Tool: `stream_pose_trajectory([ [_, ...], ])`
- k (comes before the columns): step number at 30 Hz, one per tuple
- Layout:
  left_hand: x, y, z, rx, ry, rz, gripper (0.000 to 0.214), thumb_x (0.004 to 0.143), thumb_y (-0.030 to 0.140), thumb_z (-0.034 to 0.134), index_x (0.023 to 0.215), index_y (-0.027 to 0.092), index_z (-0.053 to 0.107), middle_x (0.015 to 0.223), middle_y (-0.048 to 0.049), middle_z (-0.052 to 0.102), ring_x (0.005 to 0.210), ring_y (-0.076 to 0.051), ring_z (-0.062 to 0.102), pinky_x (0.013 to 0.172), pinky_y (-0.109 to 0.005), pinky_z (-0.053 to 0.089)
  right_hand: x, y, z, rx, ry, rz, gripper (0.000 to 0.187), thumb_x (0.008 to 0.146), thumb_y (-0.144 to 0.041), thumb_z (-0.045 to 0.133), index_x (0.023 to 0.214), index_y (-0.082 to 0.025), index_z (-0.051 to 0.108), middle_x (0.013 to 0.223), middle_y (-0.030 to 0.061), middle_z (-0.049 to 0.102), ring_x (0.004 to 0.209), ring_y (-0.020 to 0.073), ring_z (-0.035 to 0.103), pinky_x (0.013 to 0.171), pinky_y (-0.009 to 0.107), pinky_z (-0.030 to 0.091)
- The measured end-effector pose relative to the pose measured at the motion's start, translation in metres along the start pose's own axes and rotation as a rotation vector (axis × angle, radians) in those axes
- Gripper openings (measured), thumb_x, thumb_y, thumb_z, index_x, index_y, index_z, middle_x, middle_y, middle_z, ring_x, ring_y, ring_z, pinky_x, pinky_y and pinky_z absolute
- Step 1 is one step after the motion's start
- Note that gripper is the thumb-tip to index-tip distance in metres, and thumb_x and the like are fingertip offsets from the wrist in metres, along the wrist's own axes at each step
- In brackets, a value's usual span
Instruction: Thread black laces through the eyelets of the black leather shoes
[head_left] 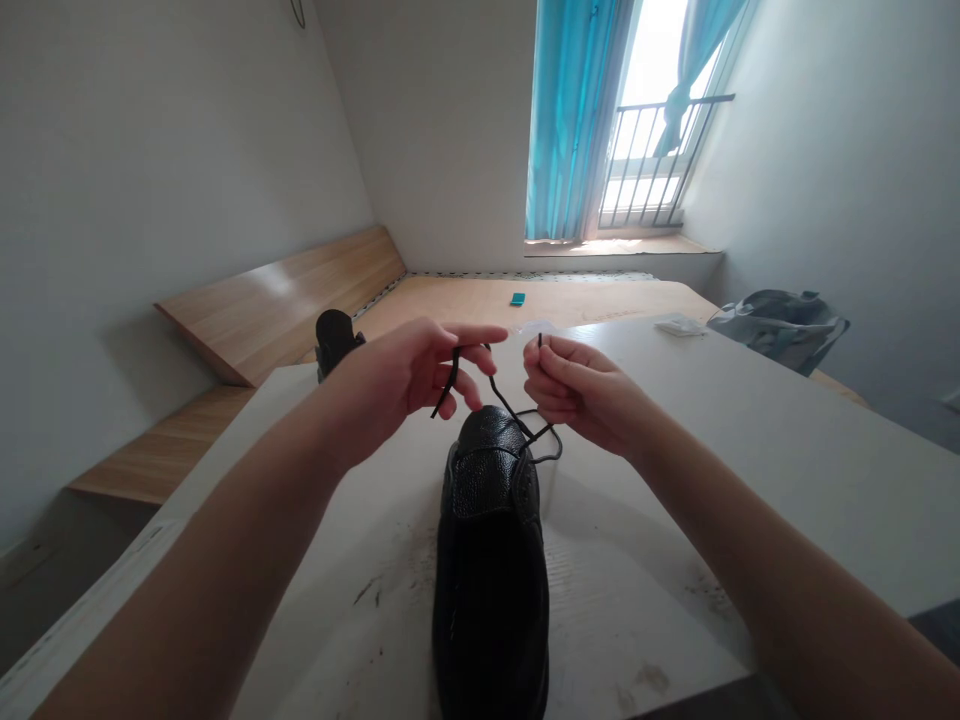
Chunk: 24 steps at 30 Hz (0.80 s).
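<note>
A black leather shoe (491,480) stands on the white tabletop, its toe pointing away from me and its opening towards me. A thin black shoelace (507,405) runs up from the right side of its lacing flaps and loops beside it. Above and left of the toe is my left hand (442,370), fingers spread, with a lace end draped over them. My right hand (574,385) is closed to the right of the toe, pinching the shoelace, whose tip sticks up above the thumb and forefinger.
The white table (637,560) has dark scuffs. Behind my left wrist stands a black object (336,340), partly hidden. A small teal item (517,299) lies on the wooden surface beyond, and a clear plastic packet (681,326) near a grey bag (780,325) at right.
</note>
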<state>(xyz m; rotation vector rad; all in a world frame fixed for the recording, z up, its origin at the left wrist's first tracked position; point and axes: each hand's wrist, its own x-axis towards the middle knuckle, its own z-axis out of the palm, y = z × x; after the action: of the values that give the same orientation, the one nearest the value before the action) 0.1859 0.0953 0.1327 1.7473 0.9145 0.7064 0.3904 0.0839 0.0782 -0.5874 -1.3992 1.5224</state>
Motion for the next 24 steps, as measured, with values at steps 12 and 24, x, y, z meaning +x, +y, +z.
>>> stream_pose_trajectory([
  [12, -0.002, -0.006, 0.018, 0.614, 0.092, 0.199, 0.048, 0.089, 0.023, 0.041, 0.135, 0.021, 0.054, 0.136, -0.0045, 0.059, 0.126, -0.023, 0.052, 0.106, -0.037, 0.041, -0.002, 0.012, 0.024, -0.153, -0.113, 0.149, 0.041, 0.091, -0.054, 0.049, 0.081, -0.015, 0.057, 0.056, -0.0061, 0.039, 0.047, 0.0051, 0.024, 0.043, 0.021, 0.014],
  [24, -0.014, 0.009, -0.013, 1.017, 0.044, 0.197, 0.036, 0.085, 0.048, 0.049, 0.093, 0.023, 0.074, 0.108, -0.0058, 0.066, 0.105, -0.026, 0.056, 0.093, -0.038, 0.041, -0.004, 0.018, 0.030, -1.053, -0.007, -0.142, 0.032, 0.096, -0.035, 0.044, 0.076, -0.017, 0.061, 0.069, -0.0004, 0.058, 0.064, 0.0100, 0.048, 0.061, 0.024, 0.031],
])
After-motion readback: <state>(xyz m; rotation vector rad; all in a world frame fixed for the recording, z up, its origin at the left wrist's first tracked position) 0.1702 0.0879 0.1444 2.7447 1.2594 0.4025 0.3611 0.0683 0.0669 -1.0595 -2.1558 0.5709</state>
